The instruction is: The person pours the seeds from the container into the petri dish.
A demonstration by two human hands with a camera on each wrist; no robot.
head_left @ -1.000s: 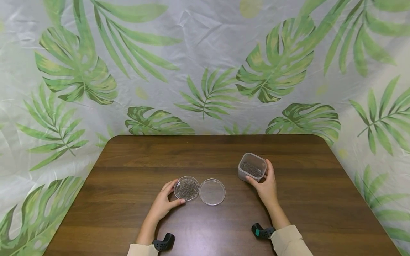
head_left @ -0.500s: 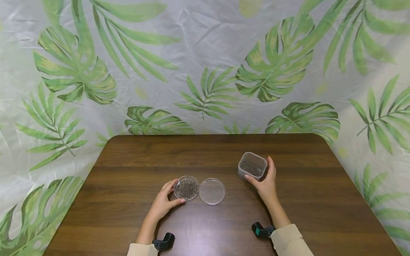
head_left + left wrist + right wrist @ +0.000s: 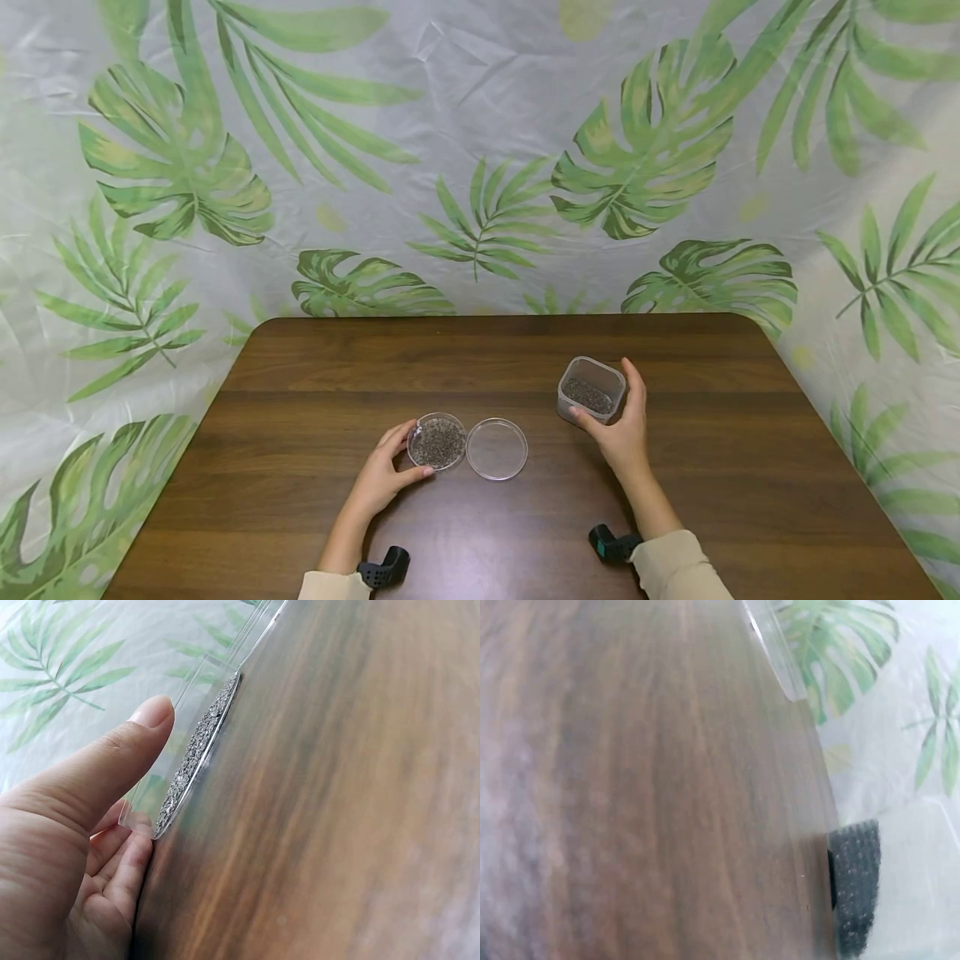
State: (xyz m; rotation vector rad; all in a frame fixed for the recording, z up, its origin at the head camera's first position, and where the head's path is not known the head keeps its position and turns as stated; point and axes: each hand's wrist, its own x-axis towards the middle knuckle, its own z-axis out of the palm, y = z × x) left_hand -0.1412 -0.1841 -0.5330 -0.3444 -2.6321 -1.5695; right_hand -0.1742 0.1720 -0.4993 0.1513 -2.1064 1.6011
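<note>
A clear petri dish (image 3: 437, 442) with dark grey grains in it lies on the table, and my left hand (image 3: 381, 475) holds it from the left. In the left wrist view the thumb (image 3: 150, 716) is on the near side and the fingers (image 3: 124, 870) are at the far rim. Touching the dish's right side is an empty clear petri dish lid or half (image 3: 497, 450). My right hand (image 3: 626, 433) is at a clear square plastic container (image 3: 592, 389) with dark grains at its bottom. Its fingers stand straight beside the right wall, the thumb near the front corner.
Everything stands on a brown wooden table (image 3: 495, 550). Behind it hangs a pale cloth (image 3: 495, 125) with green leaf prints. The right wrist view shows part of the container (image 3: 922, 877), but the right hand is outside it.
The right hand's fingers have straightened and spread away from the container's wall, and the thumb has shifted slightly left. The container, the dish and the left hand have stayed in place.
</note>
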